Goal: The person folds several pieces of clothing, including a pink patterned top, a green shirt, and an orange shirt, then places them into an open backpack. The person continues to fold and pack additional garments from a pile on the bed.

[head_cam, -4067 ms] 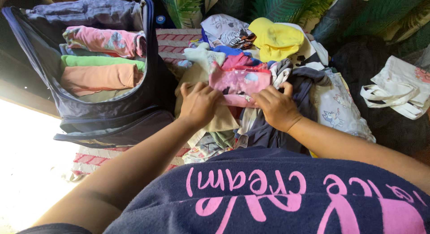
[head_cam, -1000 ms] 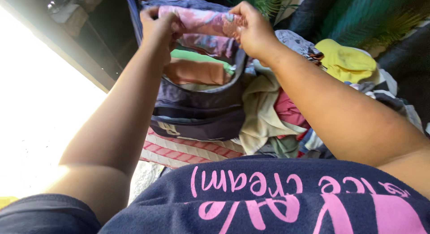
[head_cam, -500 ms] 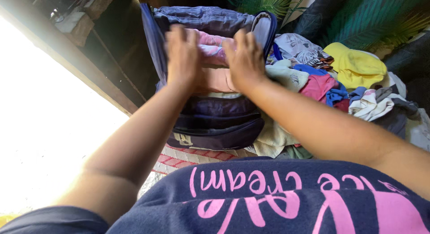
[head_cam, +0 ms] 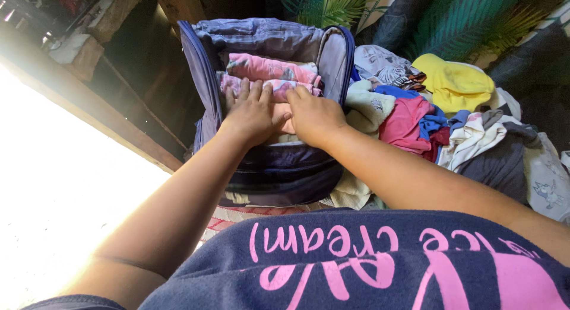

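So we've got our left hand (head_cam: 252,113) and right hand (head_cam: 314,115) flat, fingers spread, pressing folded pink patterned clothes (head_cam: 267,75) inside the open navy fabric backpack (head_cam: 279,173). It sits on a striped woven mat (head_cam: 237,218), loose heap of mixed garments (head_cam: 439,120) just beside it, leafy-print fabric (head_cam: 451,25) behind, bright sunlight at left.

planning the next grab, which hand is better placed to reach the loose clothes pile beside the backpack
Right, probably. The right hand presses the folded clothes at the backpack edge nearest the clothes pile; the left hand lies on the far side.
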